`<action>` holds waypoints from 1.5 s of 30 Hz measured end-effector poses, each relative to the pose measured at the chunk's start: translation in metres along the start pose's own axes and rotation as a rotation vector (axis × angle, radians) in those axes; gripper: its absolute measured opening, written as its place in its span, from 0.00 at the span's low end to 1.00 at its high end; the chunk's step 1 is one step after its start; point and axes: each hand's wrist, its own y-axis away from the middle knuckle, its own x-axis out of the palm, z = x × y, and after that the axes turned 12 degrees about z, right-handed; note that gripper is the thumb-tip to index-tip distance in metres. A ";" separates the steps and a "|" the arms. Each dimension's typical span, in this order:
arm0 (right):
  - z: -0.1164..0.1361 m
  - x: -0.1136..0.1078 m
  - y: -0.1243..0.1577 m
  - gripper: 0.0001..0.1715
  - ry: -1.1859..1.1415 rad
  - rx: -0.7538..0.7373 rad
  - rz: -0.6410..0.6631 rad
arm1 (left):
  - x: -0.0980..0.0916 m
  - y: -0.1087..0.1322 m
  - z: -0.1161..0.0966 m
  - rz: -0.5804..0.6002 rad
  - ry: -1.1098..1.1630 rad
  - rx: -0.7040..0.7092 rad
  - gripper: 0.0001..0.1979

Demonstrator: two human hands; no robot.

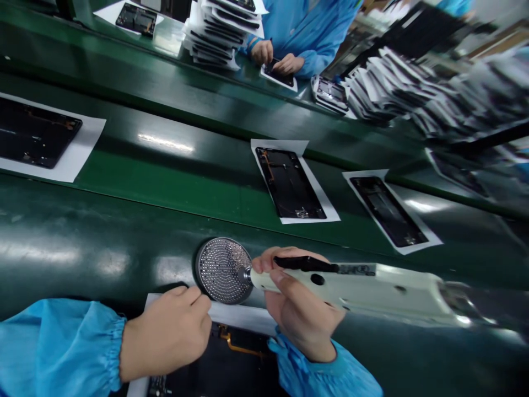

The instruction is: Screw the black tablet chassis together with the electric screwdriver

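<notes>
My right hand (301, 298) is wrapped round a pale, white-green electric screwdriver (380, 289) with a black lever. The driver lies almost level, its tip over a round metal screw plate (221, 270) full of small holes. Beside this plate, at its lower left, my left hand (169, 331) is curled closed; its fingertips are turned away, so anything in them is hidden. Below both hands, a black device housing (231, 364) with an orange flex cable lies on a white sheet (243, 314), partly covered by my hands and sleeves.
Black housings (291, 182) on white sheets lie along the green conveyor belt (198, 187) beyond the bench. Across it, a co-worker's hands (275, 60) work on another housing. Piles of sheets and housings (223, 33) stand on the far side, with blurred stacks at the right.
</notes>
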 end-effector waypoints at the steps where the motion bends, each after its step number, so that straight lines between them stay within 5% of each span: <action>1: 0.000 0.000 0.000 0.12 -0.004 0.002 0.002 | 0.000 0.000 0.000 0.002 -0.002 -0.001 0.05; 31: 0.001 -0.001 0.002 0.14 -0.013 0.018 0.005 | 0.005 0.000 -0.001 -0.068 -0.008 -0.013 0.06; 41: -0.003 0.000 0.000 0.12 -0.013 -0.011 -0.005 | 0.003 0.001 -0.001 -0.025 0.001 -0.013 0.05; 45: 0.017 -0.001 0.000 0.11 -0.011 -0.025 -0.023 | 0.003 0.002 0.002 0.037 0.014 0.004 0.05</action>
